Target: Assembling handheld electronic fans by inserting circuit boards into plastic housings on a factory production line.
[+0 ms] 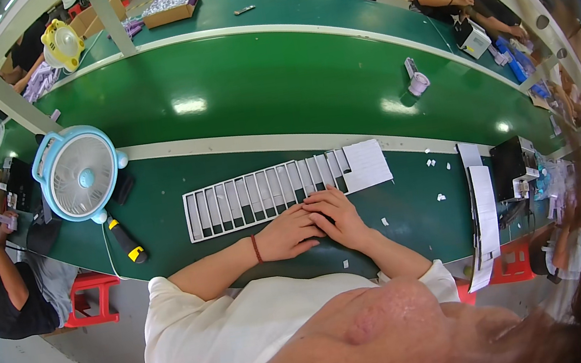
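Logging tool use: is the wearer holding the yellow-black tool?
No, the tool lies near the blue fan, apart from the left hand and right hand.

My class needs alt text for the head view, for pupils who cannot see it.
A person's bare left grip and right grip touch at the near edge of a long white slotted frame on a dark green table. To the left are a round light-blue fan and a yellow-and-black tool; small white scraps lie at right.

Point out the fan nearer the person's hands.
The light-blue fan, on the near table, left of the left hand; the yellow fan is farther off, beyond the green strip.
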